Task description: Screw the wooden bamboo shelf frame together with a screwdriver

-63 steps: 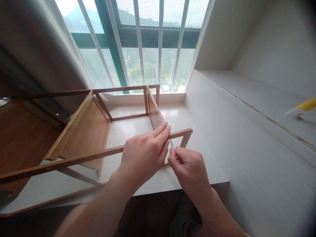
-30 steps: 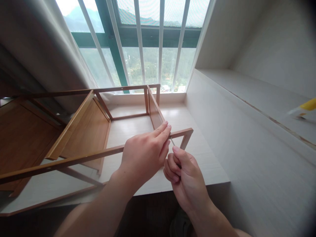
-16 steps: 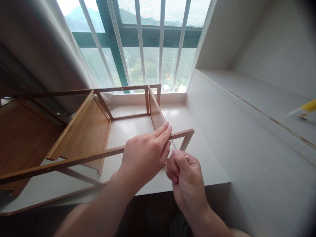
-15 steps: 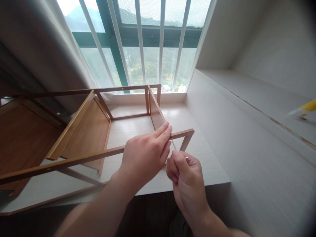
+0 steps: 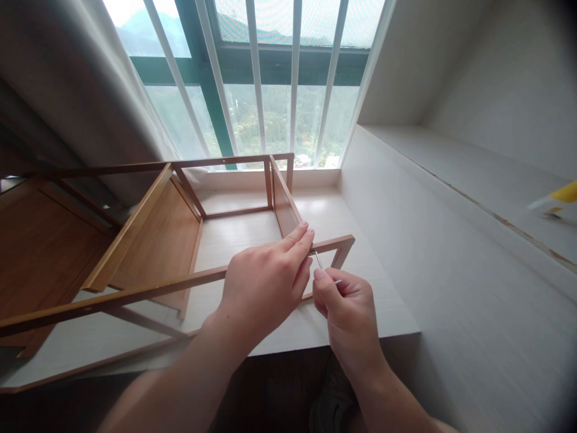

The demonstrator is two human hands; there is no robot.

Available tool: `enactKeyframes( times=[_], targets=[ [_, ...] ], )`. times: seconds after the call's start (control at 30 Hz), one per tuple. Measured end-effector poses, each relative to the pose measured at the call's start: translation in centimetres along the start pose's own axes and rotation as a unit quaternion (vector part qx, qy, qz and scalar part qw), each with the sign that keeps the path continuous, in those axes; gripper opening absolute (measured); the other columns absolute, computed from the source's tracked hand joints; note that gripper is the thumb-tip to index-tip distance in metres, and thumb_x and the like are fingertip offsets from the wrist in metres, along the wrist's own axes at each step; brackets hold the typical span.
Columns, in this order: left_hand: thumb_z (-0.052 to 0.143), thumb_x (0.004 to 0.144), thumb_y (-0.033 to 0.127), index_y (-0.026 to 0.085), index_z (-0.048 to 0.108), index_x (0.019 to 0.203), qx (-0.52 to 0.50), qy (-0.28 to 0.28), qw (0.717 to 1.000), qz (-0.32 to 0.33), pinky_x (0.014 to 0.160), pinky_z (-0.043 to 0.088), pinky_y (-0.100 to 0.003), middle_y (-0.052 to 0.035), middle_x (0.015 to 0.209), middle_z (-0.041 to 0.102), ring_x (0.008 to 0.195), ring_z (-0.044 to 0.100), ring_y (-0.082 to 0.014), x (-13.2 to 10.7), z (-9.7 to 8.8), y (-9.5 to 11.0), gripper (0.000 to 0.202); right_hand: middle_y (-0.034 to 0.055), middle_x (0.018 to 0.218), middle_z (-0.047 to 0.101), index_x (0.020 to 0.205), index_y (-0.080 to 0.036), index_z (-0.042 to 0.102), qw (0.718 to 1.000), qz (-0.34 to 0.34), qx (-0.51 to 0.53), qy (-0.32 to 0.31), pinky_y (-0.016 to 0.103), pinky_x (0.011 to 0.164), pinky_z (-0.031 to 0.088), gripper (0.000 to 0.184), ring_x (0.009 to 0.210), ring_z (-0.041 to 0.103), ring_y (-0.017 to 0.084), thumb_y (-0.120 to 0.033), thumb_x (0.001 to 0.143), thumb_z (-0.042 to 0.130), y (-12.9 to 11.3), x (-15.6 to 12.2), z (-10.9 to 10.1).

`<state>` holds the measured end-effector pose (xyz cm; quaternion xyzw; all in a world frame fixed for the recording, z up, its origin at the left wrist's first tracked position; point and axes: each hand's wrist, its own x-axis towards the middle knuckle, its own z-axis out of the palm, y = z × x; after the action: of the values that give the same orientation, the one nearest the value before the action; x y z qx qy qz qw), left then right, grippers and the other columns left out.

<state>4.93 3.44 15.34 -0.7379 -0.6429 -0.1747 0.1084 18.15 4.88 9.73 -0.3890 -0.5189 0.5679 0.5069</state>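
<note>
A brown wooden shelf frame (image 5: 180,286) lies on its side on a pale surface, its slatless panels set across the rails. My left hand (image 5: 270,276) is closed over the near rail, where a shelf panel (image 5: 285,201) meets it; two fingers stretch along the joint and the thumb is hidden. Just right of it, my right hand (image 5: 349,304) pinches a thin metal hex key (image 5: 320,260). The key's upper end meets the rail beside my left fingertips, and its other end pokes out past my right fingers. The fastener itself is too small to make out.
Behind the frame is a barred window (image 5: 274,114), with a grey curtain (image 5: 121,90) at the left. A pale ledge (image 5: 451,150) runs along the right wall and bears a yellow-and-clear object (image 5: 561,195). The pale surface (image 5: 378,313) ends in a front edge near me.
My right hand has shifted slightly right and up, and the hex key has turned a little with it. My left hand and the frame stay in place.
</note>
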Motion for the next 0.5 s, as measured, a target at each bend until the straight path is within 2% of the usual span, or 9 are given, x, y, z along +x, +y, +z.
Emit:
enactKeyframes(
  times=[0.27,0.5],
  targets=[
    [0.045,0.093,0.033,0.032,0.054,0.132,-0.001,0.002,1.000,0.002,0.062,0.052,-0.028,0.0031,0.137,0.054,0.089,0.070,-0.0181,0.0,0.0,0.0,0.041,-0.0048,0.054,0.022,0.054,-0.019,0.029,0.997,-0.011,-0.078,-0.001,0.026,0.047,0.017,0.046,0.053,0.019,0.009,-0.033,0.090,0.054,-0.6,-0.2,0.0],
    [0.045,0.092,0.031,0.032,0.055,0.132,-0.016,0.004,1.000,0.001,0.063,0.053,-0.028,0.0012,0.138,0.054,0.089,0.070,-0.0179,0.0,0.1,-0.1,0.041,-0.0047,0.054,0.022,0.055,-0.019,0.028,0.983,-0.045,-0.172,-0.039,0.026,0.047,0.017,0.043,0.052,0.021,0.008,-0.028,0.090,0.052,-1.3,0.2,-0.6]
  ],
)
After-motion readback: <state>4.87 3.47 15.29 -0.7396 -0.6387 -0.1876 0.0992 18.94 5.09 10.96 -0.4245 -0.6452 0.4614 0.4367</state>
